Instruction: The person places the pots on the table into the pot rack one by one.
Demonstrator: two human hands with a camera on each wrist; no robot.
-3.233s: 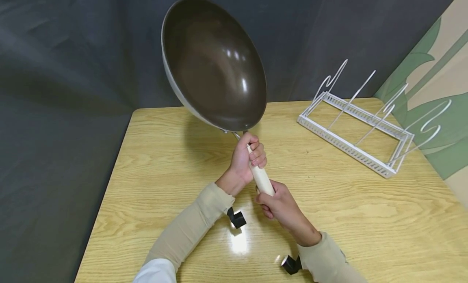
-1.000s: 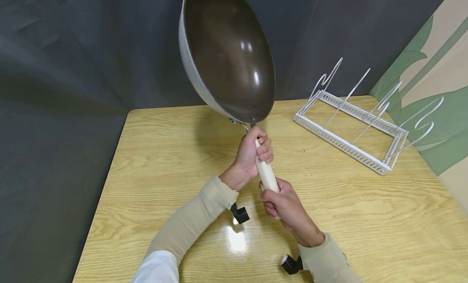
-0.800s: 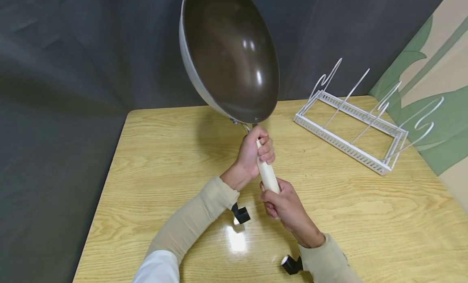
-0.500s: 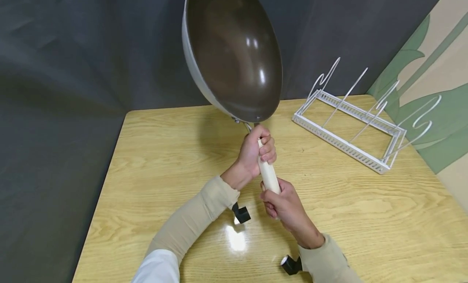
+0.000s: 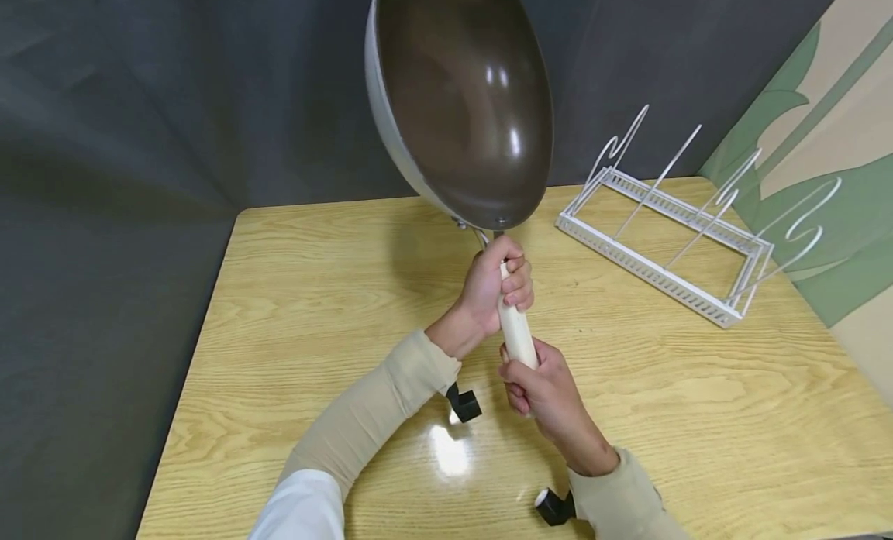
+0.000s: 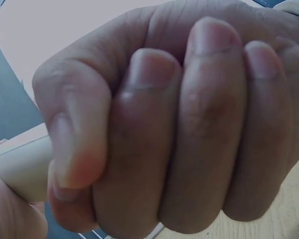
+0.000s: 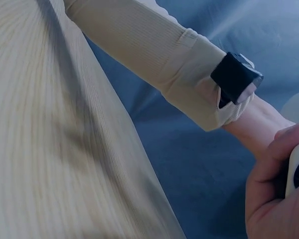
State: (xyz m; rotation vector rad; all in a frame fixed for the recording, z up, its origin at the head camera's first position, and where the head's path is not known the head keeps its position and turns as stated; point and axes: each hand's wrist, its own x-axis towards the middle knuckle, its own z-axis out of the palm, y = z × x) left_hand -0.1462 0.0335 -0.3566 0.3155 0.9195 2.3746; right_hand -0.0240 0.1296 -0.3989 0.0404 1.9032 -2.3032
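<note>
A wok (image 5: 460, 98) with a brown inside and pale outside is held tilted above the table, its top cut off by the head view's upper edge. My left hand (image 5: 488, 284) grips the cream handle (image 5: 516, 331) close to the wok, fingers wrapped round it. Lower down, my right hand (image 5: 547, 389) holds the same handle near its end, thumb along the side. The left wrist view is mostly filled by the curled fingers (image 6: 189, 129) of my right hand. In the right wrist view, the handle's end (image 7: 295, 172) shows inside my right hand, beyond it my left sleeve (image 7: 189, 74).
A white wire rack (image 5: 663, 253) with upright prongs stands at the back right of the wooden table (image 5: 293, 292). Dark cloth (image 5: 279, 98) hangs behind and to the left. At right is a wall with green leaf shapes (image 5: 837, 230). Black camera mounts (image 5: 554, 507) hang from both wrists.
The wok has moved right and up, turning more upright, so its top edge has left the head view. Both hands keep hold of the handle. The view itself has shifted slightly.
</note>
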